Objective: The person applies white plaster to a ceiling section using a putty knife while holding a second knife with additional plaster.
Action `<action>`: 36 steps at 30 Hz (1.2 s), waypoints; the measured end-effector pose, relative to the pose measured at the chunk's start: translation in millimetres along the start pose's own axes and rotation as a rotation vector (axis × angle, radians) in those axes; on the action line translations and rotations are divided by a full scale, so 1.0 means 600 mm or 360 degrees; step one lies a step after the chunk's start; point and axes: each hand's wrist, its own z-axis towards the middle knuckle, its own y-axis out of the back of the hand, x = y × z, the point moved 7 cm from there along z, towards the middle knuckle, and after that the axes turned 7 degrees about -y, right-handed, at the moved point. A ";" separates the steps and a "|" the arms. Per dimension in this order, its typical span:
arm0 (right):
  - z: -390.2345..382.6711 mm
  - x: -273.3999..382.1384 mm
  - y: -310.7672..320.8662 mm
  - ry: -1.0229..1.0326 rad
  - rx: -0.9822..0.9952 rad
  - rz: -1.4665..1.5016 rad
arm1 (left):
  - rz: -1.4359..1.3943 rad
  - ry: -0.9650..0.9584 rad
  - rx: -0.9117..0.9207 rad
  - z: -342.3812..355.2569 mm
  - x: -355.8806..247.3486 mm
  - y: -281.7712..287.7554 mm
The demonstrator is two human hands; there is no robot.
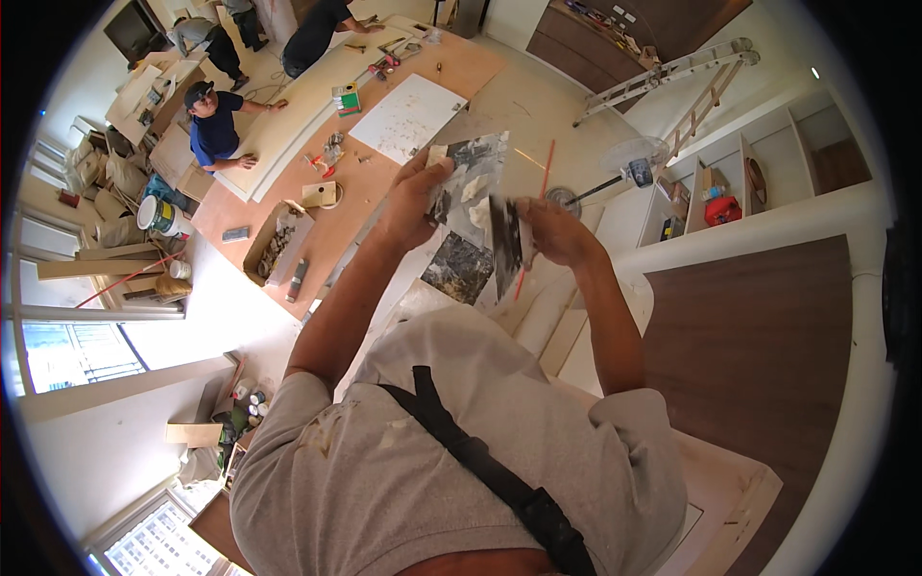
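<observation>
My left hand (413,204) grips the edge of a flat metal plate (477,154) smeared with dark stains. Lumps of off-white putty (478,213) cling to the plate. On the right, my right hand (557,232) is closed around a wide putty knife (504,252), its dark, crusted blade standing on edge against the plate's right side. Its handle is hidden by my fingers. Just below both is a dark square sheet with white smears (459,267); whether it joins the plate, I cannot tell.
Ahead lies a long work table (370,173) with a white panel (407,115), an open box of scraps (274,245) and several tools. A person in blue (213,130) leans at its left side. To the right stand a fan (634,163), a ladder (672,82) and shelves (759,173).
</observation>
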 end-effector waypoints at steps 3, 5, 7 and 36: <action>-0.038 -0.012 0.042 -0.0018 -0.0012 -0.0024 | 0.0040 -0.0081 -0.0080 0.008 -0.015 0.017; -0.061 -0.012 0.085 0.0031 -0.0159 -0.0034 | 0.0036 -0.0068 -0.0086 0.011 -0.022 0.021; -0.081 -0.010 0.102 0.0187 -0.0164 0.0149 | 0.0084 -0.0072 -0.0093 0.011 -0.029 0.015; -0.133 0.035 0.018 0.0805 -0.0559 -0.1352 | 0.0940 0.0066 -0.0313 0.083 0.038 0.089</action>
